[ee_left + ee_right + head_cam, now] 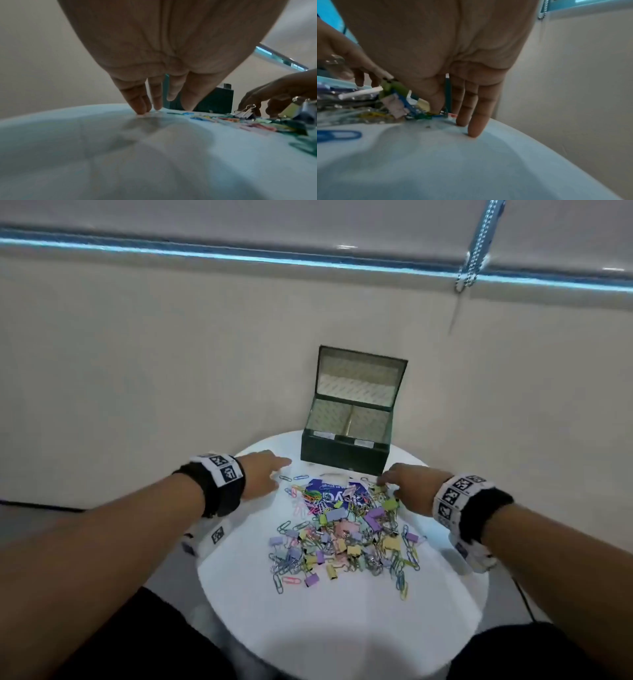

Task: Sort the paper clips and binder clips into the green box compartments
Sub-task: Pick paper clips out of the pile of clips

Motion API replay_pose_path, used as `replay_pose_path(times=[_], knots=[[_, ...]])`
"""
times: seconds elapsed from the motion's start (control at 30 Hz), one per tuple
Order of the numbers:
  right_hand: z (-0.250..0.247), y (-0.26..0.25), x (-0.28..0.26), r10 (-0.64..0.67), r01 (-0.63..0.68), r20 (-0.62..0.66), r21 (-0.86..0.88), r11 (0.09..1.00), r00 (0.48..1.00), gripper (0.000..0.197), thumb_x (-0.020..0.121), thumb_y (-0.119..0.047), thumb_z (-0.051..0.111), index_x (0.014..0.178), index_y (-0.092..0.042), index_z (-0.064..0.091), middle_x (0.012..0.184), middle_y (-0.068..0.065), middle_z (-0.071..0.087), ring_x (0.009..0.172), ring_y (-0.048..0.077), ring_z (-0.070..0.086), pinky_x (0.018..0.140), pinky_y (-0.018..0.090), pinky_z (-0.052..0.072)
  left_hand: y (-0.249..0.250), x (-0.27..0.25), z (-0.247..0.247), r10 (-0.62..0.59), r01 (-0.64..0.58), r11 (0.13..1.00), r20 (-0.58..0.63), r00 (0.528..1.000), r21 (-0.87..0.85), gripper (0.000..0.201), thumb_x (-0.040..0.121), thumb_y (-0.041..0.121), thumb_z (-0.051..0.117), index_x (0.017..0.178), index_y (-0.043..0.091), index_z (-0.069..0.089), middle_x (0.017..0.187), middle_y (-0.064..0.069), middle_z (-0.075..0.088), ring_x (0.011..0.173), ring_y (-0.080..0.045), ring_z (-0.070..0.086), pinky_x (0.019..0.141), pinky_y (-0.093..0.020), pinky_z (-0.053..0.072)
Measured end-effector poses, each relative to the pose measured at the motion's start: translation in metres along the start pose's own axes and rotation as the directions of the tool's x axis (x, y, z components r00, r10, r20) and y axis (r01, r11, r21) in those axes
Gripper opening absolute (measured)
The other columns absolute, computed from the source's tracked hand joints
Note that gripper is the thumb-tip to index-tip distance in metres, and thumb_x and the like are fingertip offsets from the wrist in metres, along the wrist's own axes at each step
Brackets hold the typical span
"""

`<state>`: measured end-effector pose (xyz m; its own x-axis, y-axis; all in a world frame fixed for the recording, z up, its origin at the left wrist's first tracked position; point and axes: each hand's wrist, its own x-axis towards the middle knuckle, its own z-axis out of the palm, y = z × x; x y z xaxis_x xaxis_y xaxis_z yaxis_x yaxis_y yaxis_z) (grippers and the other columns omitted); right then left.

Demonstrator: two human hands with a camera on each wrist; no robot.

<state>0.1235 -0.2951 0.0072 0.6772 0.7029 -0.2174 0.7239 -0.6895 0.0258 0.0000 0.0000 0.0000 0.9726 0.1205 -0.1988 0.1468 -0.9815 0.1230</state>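
Observation:
A mixed pile of coloured paper clips and pastel binder clips [342,539] lies in the middle of the round white table [308,631]. Behind it stands the green box [342,457] with its lid up; both compartments look empty. My left hand [274,470] is left of the pile's far end, its straight fingers [140,108] touching the bare tabletop. At the pile's far right corner is my right hand [387,484], close to the box. Its fingertips [475,131] press on the table and its thumb is against a few clips [423,105]. Neither hand holds anything.
A printed blue plastic bag [329,491] lies under the far part of the pile. The table stands against a beige wall, and a blind's bead chain [469,268] hangs at the upper right. Loose paper clips [284,577] lie scattered toward me. My knees flank the near edge.

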Motion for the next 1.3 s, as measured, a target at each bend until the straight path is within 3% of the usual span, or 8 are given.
replay_pose_path(times=[0.17, 0.3, 0.4, 0.67, 0.8, 1.07, 1.17, 1.3], knots=[[0.011, 0.001, 0.004, 0.049, -0.048, -0.047, 0.04, 0.998, 0.998, 0.05, 0.096, -0.013, 0.052, 0.14, -0.038, 0.051, 0.146, -0.006, 0.05, 0.127, 0.018, 0.053, 0.106, 0.031, 0.043, 0.017, 0.002, 0.008, 0.083, -0.083, 0.995, 0.011, 0.997, 0.058, 0.064, 0.098, 0.026, 0.053, 0.155, 0.03, 0.025, 0.152, -0.005, 0.037, 0.137, -0.027, 0.038, 0.113, -0.04, 0.032], [0.012, 0.008, 0.01, 0.054, -0.045, -0.084, 0.11, 0.993, 0.995, 0.027, 0.098, -0.024, 0.056, 0.124, -0.033, 0.058, 0.125, -0.005, 0.058, 0.106, 0.017, 0.059, 0.093, 0.029, 0.048, 0.02, 0.004, 0.004, 0.166, -0.163, 0.981, -0.022, 0.986, 0.103, 0.042, 0.097, 0.025, 0.054, 0.139, 0.03, 0.054, 0.133, -0.001, 0.05, 0.122, -0.023, 0.05, 0.103, -0.033, 0.04], [0.021, 0.017, 0.016, 0.113, -0.086, -0.112, 0.218, 0.972, 0.987, 0.033, 0.095, -0.027, 0.062, 0.127, -0.034, 0.057, 0.117, -0.008, 0.065, 0.097, 0.015, 0.062, 0.092, 0.032, 0.052, 0.023, 0.007, 0.004, 0.198, -0.193, 0.976, -0.037, 0.98, 0.1, 0.024, 0.096, 0.025, 0.055, 0.117, 0.024, 0.068, 0.114, 0.002, 0.058, 0.105, -0.018, 0.059, 0.092, -0.032, 0.046], [0.023, 0.018, 0.019, 0.139, -0.117, -0.106, 0.191, 0.975, 0.985, 0.015, 0.091, -0.017, 0.06, 0.098, -0.029, 0.066, 0.106, -0.006, 0.054, 0.096, 0.016, 0.057, 0.09, 0.031, 0.05, 0.029, 0.01, 0.0, 0.106, -0.103, 0.993, -0.048, 0.993, 0.061, 0.014, 0.094, 0.027, 0.053, 0.1, 0.03, 0.065, 0.103, 0.01, 0.062, 0.092, -0.011, 0.055, 0.085, -0.028, 0.047], [0.024, 0.019, 0.018, 0.172, -0.139, -0.138, 0.222, 0.965, 0.975, 0.012, 0.092, -0.017, 0.057, 0.089, -0.027, 0.063, 0.093, -0.008, 0.062, 0.084, 0.011, 0.06, 0.075, 0.025, 0.05, 0.03, 0.007, -0.004, 0.091, -0.087, 0.995, -0.118, 0.989, 0.039, 0.017, 0.094, 0.026, 0.051, 0.103, 0.03, 0.065, 0.105, 0.011, 0.063, 0.093, -0.011, 0.056, 0.082, -0.025, 0.045], [0.004, 0.014, -0.003, 0.155, -0.025, -0.295, 0.402, 0.915, 0.943, 0.022, 0.101, -0.023, 0.052, 0.116, -0.029, 0.067, 0.101, -0.008, 0.068, 0.083, 0.015, 0.062, 0.083, 0.028, 0.051, 0.032, -0.008, -0.014, 0.075, -0.107, 0.981, -0.195, 0.978, -0.163, 0.012, 0.094, 0.028, 0.061, 0.1, 0.033, 0.069, 0.092, 0.011, 0.072, 0.083, -0.007, 0.063, 0.081, -0.026, 0.051], [-0.01, 0.015, -0.005, 0.241, 0.066, -0.362, 0.663, 0.746, 0.9, 0.019, 0.098, -0.017, 0.06, 0.108, -0.028, 0.071, 0.086, -0.008, 0.072, 0.069, 0.011, 0.066, 0.071, 0.025, 0.055, 0.033, -0.006, -0.029, 0.038, -0.113, 0.872, -0.166, 0.985, -0.475, 0.027, 0.094, 0.017, 0.062, 0.106, 0.04, 0.067, 0.081, 0.009, 0.072, 0.074, -0.007, 0.068, 0.073, -0.023, 0.056], [-0.03, 0.012, 0.003, 0.379, 0.167, -0.2, 0.979, 0.119, 0.904, 0.014, 0.093, 0.003, 0.063, 0.098, -0.008, 0.07, 0.084, 0.014, 0.071, 0.065, 0.015, 0.067, 0.063, 0.022, 0.059, 0.046, 0.007, -0.051, -0.053, -0.03, 0.431, -0.058, 0.997, -0.902, 0.017, 0.095, 0.001, 0.056, 0.104, 0.009, 0.069, 0.08, -0.01, 0.069, 0.067, -0.017, 0.068, 0.061, -0.025, 0.058]])
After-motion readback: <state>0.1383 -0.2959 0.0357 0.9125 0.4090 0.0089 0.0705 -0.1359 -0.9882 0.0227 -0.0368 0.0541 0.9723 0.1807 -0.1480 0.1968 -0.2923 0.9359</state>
